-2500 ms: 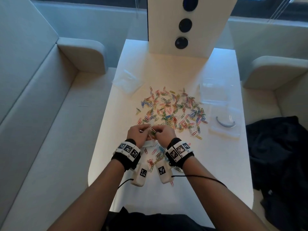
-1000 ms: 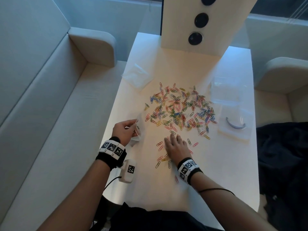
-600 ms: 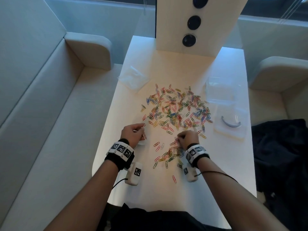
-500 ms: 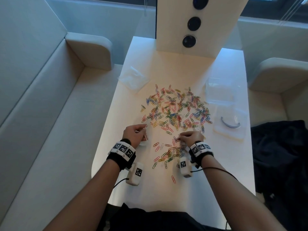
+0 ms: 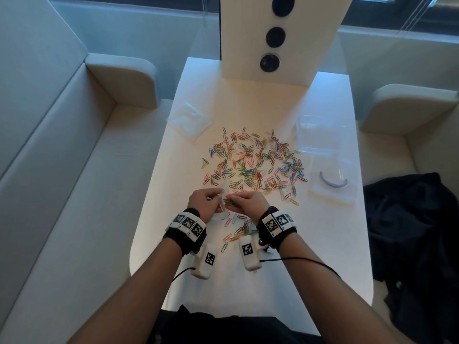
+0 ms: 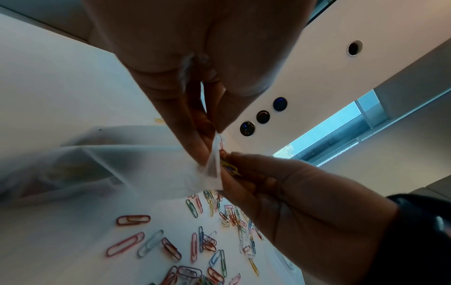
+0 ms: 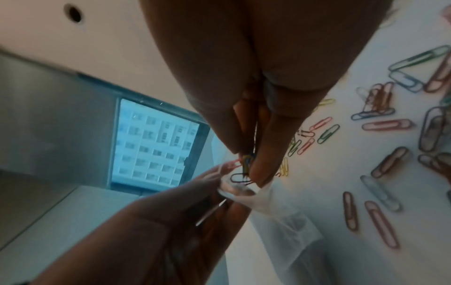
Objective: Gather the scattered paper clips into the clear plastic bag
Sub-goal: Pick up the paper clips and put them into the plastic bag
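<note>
My left hand (image 5: 206, 201) pinches the top edge of the small clear plastic bag (image 6: 146, 169), which hangs over the near part of the white table (image 5: 323, 244). My right hand (image 5: 248, 203) pinches a small bunch of coloured paper clips (image 7: 246, 165) right at the bag's mouth (image 7: 238, 188), touching the left hand. A wide scatter of coloured paper clips (image 5: 253, 165) lies beyond the hands. A smaller loose group of clips (image 5: 236, 232) lies between my wrists.
An empty clear bag (image 5: 190, 119) lies at the table's far left. Clear plastic packaging (image 5: 315, 135) and a bag with a grey curved piece (image 5: 332, 182) lie at the right. A white panel with dark round buttons (image 5: 273, 36) stands at the far end. Dark clothing (image 5: 409, 219) lies on the right seat.
My right hand picked up clips from the table and moved left and up to the bag's mouth. My left hand stayed on the bag and lifted it slightly toward the right hand.
</note>
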Motion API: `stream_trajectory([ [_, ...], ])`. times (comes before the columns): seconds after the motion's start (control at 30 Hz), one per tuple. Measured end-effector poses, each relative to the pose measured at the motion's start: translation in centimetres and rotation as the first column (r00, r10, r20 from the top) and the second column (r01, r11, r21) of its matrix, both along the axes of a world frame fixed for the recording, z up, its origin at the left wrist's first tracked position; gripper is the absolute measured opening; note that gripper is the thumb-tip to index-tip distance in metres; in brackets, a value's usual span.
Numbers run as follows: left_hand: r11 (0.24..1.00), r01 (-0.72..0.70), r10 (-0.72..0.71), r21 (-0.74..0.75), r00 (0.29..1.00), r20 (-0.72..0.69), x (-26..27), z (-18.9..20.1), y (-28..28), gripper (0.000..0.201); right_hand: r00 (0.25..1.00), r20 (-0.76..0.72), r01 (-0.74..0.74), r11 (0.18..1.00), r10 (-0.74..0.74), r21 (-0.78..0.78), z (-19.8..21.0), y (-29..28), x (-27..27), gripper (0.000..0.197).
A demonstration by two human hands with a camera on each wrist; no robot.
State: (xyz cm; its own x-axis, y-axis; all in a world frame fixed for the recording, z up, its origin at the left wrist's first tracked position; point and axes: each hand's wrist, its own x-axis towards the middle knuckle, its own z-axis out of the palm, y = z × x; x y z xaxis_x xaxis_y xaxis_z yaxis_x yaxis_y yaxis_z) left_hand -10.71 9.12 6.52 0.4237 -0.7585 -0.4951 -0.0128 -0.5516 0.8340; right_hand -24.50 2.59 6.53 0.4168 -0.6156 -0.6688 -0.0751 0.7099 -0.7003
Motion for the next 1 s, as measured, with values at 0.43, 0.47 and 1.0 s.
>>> stream_trajectory([
  [0.43,1.000,0.006,-0.006,-0.029,1.000,0.000,0.6,0.6,0.2,0.026,0.709,-0.623,-0.682,0.544,0.330,-0.489,0.6,-0.7,1.9,0.018],
  [0.47,1.000,0.003,-0.003,-0.028,1.000,-0.003,0.8,0.6,0.2,0.026,0.698,-0.619,-0.700,0.526,0.361,-0.483,0.7,-0.8,1.9,0.018],
  [1.0,0.994,-0.105,0.104,-0.027,0.993,-0.054,4.7,0.7,2.4,0.027,0.052,-0.988,-0.968,-0.237,0.145,-0.086,-9.5,4.7,-3.5,0.086],
])
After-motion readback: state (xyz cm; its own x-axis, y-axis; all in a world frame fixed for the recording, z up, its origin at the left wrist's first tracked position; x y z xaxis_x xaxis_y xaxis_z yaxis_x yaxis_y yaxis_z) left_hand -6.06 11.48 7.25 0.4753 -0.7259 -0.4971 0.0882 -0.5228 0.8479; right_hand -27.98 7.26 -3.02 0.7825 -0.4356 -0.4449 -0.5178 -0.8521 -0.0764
